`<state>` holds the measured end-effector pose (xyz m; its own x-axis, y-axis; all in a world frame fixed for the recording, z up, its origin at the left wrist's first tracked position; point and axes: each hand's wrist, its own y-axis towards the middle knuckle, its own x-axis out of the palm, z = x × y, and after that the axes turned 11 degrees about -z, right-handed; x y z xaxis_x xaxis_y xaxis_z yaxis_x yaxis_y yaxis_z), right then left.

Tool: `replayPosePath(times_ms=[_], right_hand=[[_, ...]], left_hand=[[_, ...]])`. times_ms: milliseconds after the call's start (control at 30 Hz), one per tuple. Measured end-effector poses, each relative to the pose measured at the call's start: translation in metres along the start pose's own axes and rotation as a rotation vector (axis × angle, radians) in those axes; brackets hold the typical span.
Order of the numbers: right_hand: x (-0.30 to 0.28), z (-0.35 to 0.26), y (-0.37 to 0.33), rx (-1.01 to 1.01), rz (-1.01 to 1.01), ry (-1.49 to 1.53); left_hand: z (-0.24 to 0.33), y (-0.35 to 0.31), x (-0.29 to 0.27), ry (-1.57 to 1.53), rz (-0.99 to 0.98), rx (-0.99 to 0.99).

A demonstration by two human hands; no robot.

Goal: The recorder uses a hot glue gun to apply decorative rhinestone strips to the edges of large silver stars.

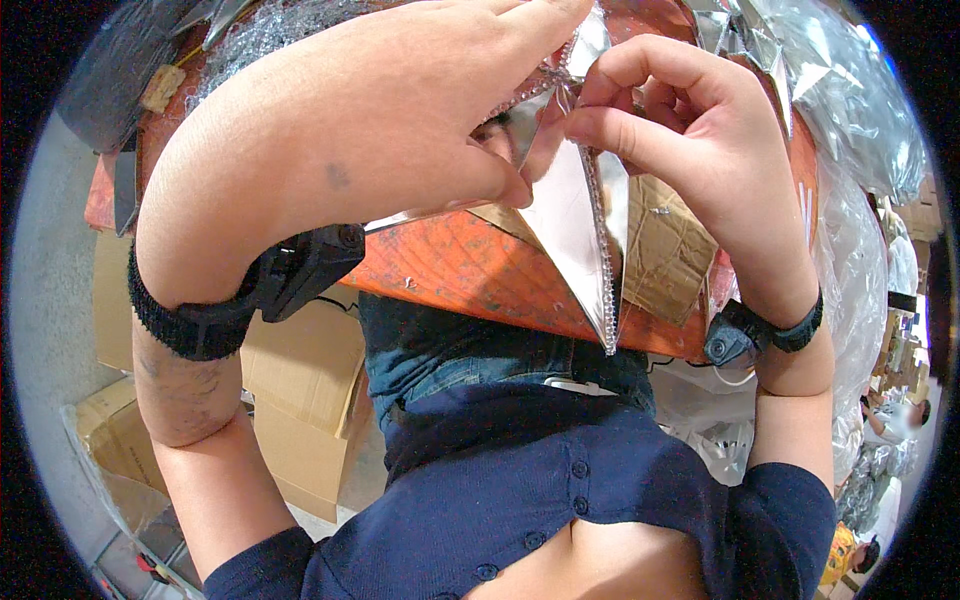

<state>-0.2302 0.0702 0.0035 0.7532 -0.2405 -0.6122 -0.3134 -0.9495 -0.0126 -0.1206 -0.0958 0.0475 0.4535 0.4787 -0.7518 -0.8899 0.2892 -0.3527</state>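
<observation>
This looks like a workshop, or a small factory floor where things are put together by hand. The orange table (440, 265) is scuffed and stained, a work surface rather than household furniture, and a pointed, mirror-bright piece (568, 205) edged with beaded trim (603, 240) is being worked on above it. Packing matter crowds round: a piece of cardboard (668, 255) on the tabletop, open boxes (300, 400) beside it, and clear plastic (855, 120) heaped at the right. The floor (55, 290) is bare grey, like concrete. Farther off at the right, other people (893, 424) sit among more bundles.
</observation>
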Motion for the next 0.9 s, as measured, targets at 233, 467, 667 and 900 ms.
replayPosePath(times_ms=[233, 467, 667, 900], right_hand=[[0.006, 0.004, 0.003, -0.036, 0.033, -0.017], [0.0, 0.001, 0.0, 0.033, -0.021, -0.077], [0.012, 0.014, -0.003, -0.2, 0.064, -0.074], [0.012, 0.019, -0.003, -0.283, 0.091, -0.164]], left_hand=[[-0.005, -0.001, 0.003, 0.05, 0.016, 0.047], [0.0, 0.0, 0.0, 0.02, -0.028, 0.032], [-0.006, 0.0, -0.015, 0.173, -0.12, -0.189], [-0.027, 0.001, -0.008, 0.181, -0.005, -0.116]])
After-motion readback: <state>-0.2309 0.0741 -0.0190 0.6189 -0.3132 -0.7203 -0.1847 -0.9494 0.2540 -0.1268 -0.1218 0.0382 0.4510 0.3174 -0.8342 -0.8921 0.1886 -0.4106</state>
